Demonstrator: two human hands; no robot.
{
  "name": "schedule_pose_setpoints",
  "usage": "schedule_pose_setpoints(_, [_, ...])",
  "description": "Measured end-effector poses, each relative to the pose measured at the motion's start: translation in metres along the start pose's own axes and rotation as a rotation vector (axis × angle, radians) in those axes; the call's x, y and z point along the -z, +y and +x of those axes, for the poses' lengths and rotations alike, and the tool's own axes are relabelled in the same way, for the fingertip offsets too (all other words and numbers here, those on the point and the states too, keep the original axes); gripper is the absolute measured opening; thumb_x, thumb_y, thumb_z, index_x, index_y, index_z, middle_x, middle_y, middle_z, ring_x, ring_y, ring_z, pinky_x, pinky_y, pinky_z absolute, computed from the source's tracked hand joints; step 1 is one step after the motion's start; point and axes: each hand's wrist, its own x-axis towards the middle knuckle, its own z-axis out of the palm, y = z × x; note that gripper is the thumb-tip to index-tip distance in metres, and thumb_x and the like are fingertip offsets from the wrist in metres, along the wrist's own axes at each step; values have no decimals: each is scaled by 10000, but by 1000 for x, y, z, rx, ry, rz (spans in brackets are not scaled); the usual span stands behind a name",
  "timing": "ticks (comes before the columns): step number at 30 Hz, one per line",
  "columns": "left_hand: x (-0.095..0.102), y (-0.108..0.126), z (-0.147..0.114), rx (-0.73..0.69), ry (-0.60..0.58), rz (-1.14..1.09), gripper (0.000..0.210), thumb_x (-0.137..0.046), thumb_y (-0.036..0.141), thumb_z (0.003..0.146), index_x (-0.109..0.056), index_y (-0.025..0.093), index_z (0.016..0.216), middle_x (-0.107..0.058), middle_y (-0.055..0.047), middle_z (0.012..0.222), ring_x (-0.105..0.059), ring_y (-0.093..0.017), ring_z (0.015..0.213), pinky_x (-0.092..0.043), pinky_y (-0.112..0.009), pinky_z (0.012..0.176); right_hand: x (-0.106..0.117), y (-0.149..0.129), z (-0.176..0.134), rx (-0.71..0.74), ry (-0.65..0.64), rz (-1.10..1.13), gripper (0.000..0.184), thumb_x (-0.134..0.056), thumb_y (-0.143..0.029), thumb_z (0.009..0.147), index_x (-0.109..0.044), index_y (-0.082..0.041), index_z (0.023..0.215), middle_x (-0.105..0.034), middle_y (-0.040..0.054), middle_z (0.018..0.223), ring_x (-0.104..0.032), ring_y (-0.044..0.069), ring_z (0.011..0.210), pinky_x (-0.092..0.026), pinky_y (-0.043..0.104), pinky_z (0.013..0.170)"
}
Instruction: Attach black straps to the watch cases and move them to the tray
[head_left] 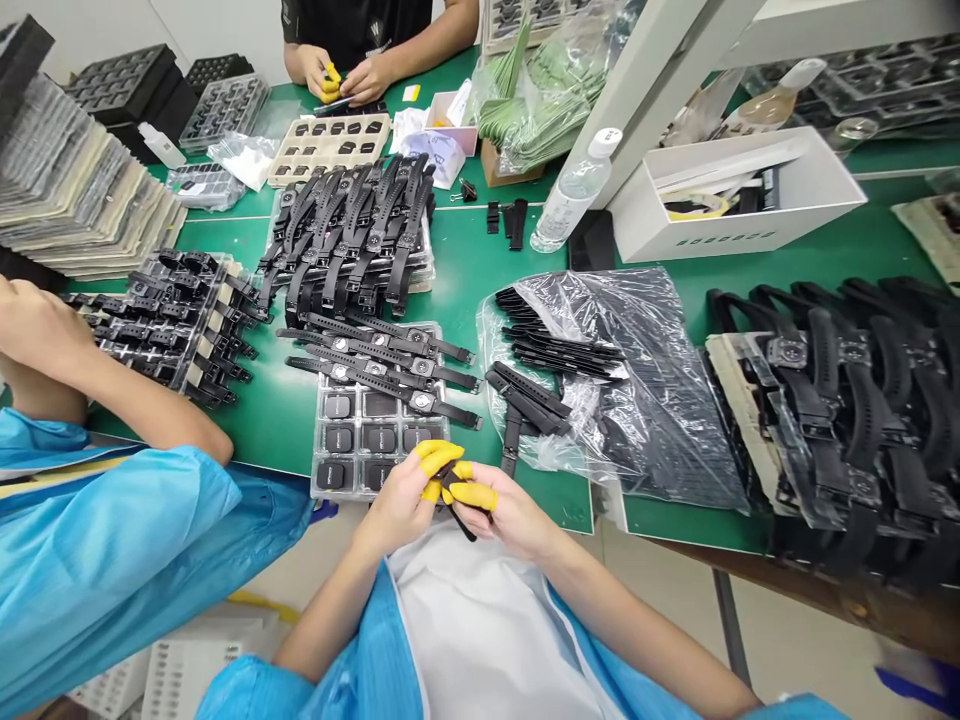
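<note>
In front of my white top, my left hand [405, 505] and my right hand [514, 512] pinch a small black watch [448, 480] between them, with yellow finger covers on the fingertips. Part of a dark strap [463, 526] hangs below; the fingers hide most of the piece. Just beyond my left hand lies a clear tray [318, 462] with square black watch cases [339, 440] in its compartments. Several strapped watches [375, 368] lie across its far end. Loose black straps [536, 400] rest to the right, on the edge of a plastic bag [645, 400].
Stacks of strapped watches [352, 230] stand farther back and at right [825, 390]. A water bottle [574, 195] stands by a white box [742, 225]. A co-worker's arm [150, 385] reaches in at left; another person's hands [337, 80] work across the green table [465, 240].
</note>
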Motion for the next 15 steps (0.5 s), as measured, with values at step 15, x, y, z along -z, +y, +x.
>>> schedule_pose_setpoints(15, [0, 6, 1, -56, 50, 26, 518, -387, 89, 1022, -465, 234, 1513, -543, -133, 1317, -568, -228, 1251, -516, -401, 1082, -7, 2, 4, 22, 92, 258, 295, -772, -410, 819, -554, -211, 811, -380, -121, 424, -208, 62, 370, -171, 210, 384])
